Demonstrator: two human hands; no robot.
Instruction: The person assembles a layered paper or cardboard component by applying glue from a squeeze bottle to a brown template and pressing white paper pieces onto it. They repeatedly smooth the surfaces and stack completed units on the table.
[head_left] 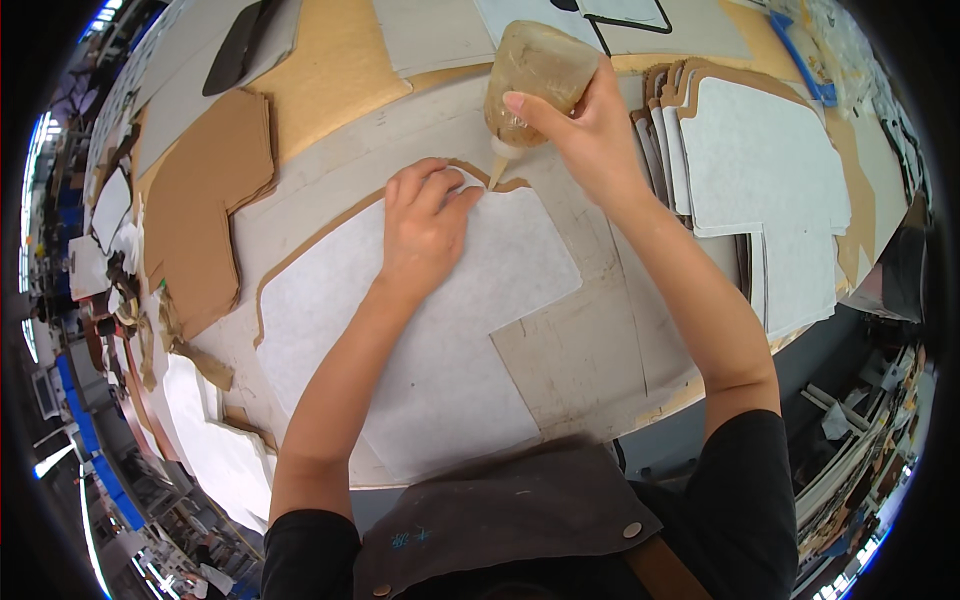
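In my right hand [590,125] is a cloudy squeeze bottle [545,70] of amber liquid, tipped nozzle down. Its pale pointed nozzle [499,172] meets the far edge of a white-faced cut piece [420,350]. A brown border [325,222] shows along that piece's upper and left edges. My left hand [428,220] rests on the piece just left of the nozzle, its bent fingers apart and pressing near the edge. What lies beneath those fingertips is hidden.
A stack of brown cut pieces [205,215] lies at left. On the right sit layered white-faced pieces [750,150] with brown edges. White sheets [215,440] hang at the table's near left edge. A blue-handled tool [800,60] and clear plastic [845,50] lie far right.
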